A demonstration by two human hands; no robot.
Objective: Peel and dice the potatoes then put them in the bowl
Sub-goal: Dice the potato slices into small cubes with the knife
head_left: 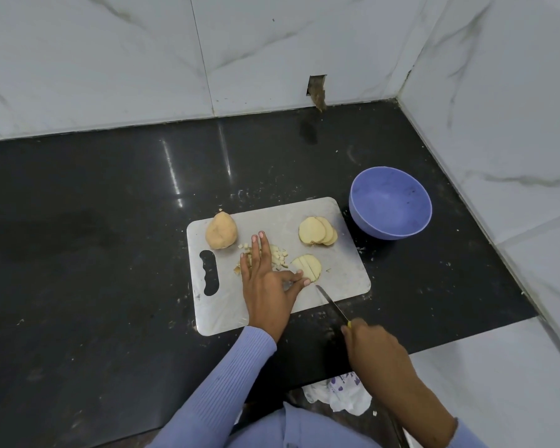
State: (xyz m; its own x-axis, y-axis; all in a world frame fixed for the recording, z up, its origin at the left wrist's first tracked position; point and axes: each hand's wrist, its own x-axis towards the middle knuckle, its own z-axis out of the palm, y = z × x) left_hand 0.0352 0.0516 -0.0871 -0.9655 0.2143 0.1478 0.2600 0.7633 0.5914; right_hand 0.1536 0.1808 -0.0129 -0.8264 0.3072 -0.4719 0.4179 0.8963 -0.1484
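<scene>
A metal cutting board (343,273) lies on the black counter. On it sit a whole peeled potato (221,230) at the back left, a stack of slices (317,231) at the back right, a pile of small dice (278,253) and a slice cut into strips (309,267). My left hand (265,282) lies flat over the dice, fingers apart, its thumb touching the strips. My right hand (372,347) grips a yellow-handled knife (332,304), whose tip rests just below the strips. The blue bowl (390,202) stands to the right of the board, with nothing in it.
Marble walls close off the back and right side of the counter. Small potato scraps dot the counter around the board. A white printed cloth (340,392) lies below the counter's front edge.
</scene>
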